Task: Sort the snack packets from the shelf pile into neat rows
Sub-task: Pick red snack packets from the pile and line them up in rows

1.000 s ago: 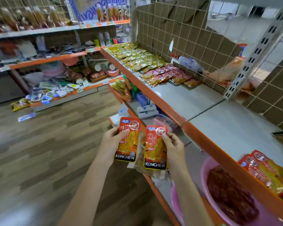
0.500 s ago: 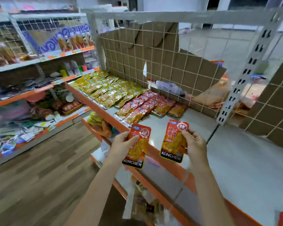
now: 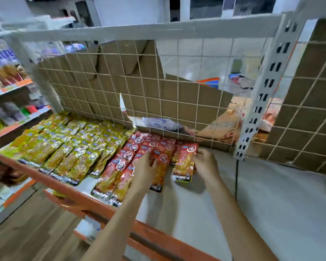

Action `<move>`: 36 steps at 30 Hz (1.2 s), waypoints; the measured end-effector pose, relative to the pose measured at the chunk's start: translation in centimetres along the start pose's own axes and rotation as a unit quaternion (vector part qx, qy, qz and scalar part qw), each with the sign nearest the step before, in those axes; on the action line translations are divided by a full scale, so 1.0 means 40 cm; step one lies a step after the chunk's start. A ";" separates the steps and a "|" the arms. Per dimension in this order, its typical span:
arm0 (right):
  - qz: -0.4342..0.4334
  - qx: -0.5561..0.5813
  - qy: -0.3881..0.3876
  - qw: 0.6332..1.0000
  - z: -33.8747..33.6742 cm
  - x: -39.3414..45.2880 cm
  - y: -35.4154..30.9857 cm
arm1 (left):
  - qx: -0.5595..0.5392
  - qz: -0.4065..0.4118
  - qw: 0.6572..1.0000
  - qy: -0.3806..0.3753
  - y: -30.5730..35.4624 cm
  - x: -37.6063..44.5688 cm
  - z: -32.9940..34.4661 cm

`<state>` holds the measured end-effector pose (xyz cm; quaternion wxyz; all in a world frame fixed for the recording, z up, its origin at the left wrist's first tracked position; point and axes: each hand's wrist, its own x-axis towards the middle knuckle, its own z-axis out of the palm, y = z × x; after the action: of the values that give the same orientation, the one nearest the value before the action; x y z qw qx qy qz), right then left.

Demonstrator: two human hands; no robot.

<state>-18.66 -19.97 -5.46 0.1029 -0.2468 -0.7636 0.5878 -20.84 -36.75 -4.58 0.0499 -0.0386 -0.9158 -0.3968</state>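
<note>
Grey shelf (image 3: 252,200), wire mesh back (image 3: 158,102)

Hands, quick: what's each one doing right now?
Left hand: holds a red packet down at the end of the red rows.
Right hand: pinches another red packet by its edge, over the shelf.

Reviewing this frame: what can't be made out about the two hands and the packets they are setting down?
- Head view: left hand covers the left edge of its red packet; its fingers' grip is unclear.
- Right hand fingers at the other red packet are motion-blurred.
- Small print on both packets is too blurred to read.
- Yellow packets: the row count is smeared.
</note>
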 end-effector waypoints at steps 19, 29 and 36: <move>0.038 -0.123 0.149 0.980 0.112 0.012 0.029 | 0.222 0.309 0.918 -0.113 -0.110 0.035 0.037; -0.071 -0.232 0.152 0.958 0.141 -0.034 0.061 | 0.278 0.292 0.907 -0.126 -0.115 0.030 0.040; -0.170 -0.315 0.110 0.927 0.142 -0.055 0.076 | 0.188 0.346 0.914 -0.096 -0.136 0.033 0.009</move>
<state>-18.53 -25.33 -9.67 0.2010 -0.1963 -0.9238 0.2601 -22.76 -40.16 -8.60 0.1025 -0.3809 -0.9032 -0.1694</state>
